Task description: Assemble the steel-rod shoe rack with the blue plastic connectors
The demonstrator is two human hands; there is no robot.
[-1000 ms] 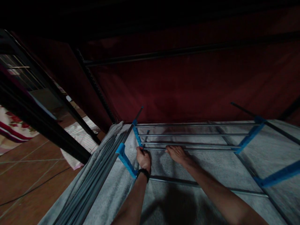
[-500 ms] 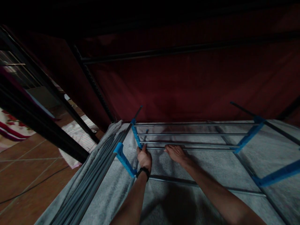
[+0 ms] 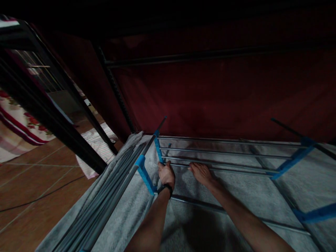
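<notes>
A rack frame of grey metal tubes and blue plastic brackets lies on a grey blanket. My left hand (image 3: 166, 173), with a dark band on its wrist, is closed at the lower end of the far left blue bracket (image 3: 158, 148), where a thin metal tube (image 3: 181, 165) meets it. Further right along that same tube, my right hand (image 3: 201, 172) has its fingers wrapped round it. Other tubes (image 3: 223, 152) run parallel behind, across to the right blue bracket (image 3: 294, 159). A nearer left bracket (image 3: 146, 175) stands beside my left wrist.
A bundle of grey tubes (image 3: 105, 203) lies along the blanket's (image 3: 131, 213) left side. Dark metal posts (image 3: 65, 126) rise at the left, and a red sheet (image 3: 210, 101) hangs behind. On the tiled floor (image 3: 34, 182) lie a striped cloth (image 3: 90, 154) and a dark cable (image 3: 44, 192).
The view has shifted slightly, so the rack and hands appear a little further right. Both hands keep their places on the tube and bracket.
</notes>
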